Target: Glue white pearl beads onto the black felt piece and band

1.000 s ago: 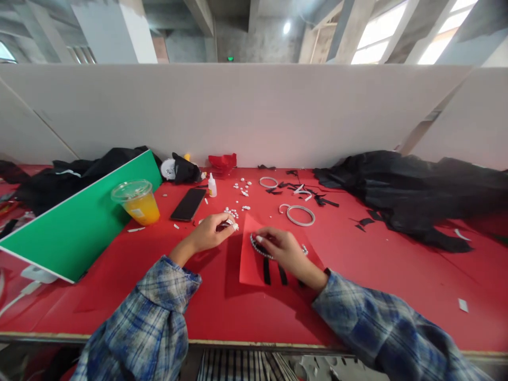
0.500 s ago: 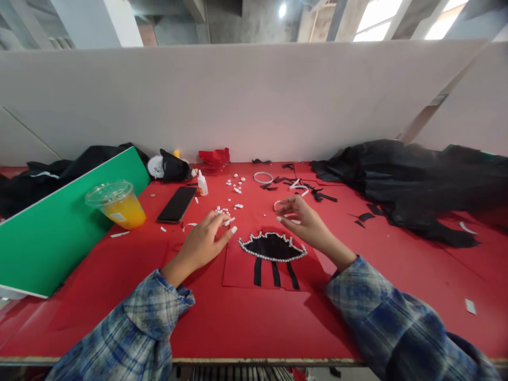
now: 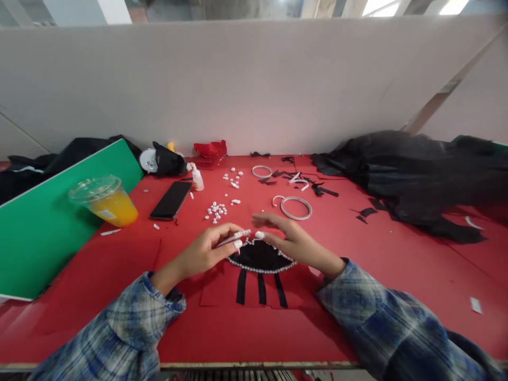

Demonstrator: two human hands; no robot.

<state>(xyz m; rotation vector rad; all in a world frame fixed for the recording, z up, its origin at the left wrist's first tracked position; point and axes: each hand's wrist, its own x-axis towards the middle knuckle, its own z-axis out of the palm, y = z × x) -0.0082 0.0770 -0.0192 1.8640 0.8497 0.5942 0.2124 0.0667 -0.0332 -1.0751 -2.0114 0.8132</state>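
Note:
Between the thumb and fingers of my left hand is a thin pale strip with small white beads along its tip. My right hand hovers just to the right, thumb and fingers apart, its fingertips slightly blurred and nothing visible between them. Below both hands lies a black eye-shaped piece edged with silvery beads; my fingers hide part of its upper edge. Three black strips run down from it on a red sheet. Loose white beads are scattered beyond my left hand.
Left of the beads are a black phone, a small white bottle and a cup of orange drink by a green board. Tape rings and black scraps lie behind my right hand. Black fabric covers the far right.
Both hands have come closer together, over the black piece. The beaded strip in my left hand shows more plainly. My right hand has moved away from the tape ring, and the view has tilted down.

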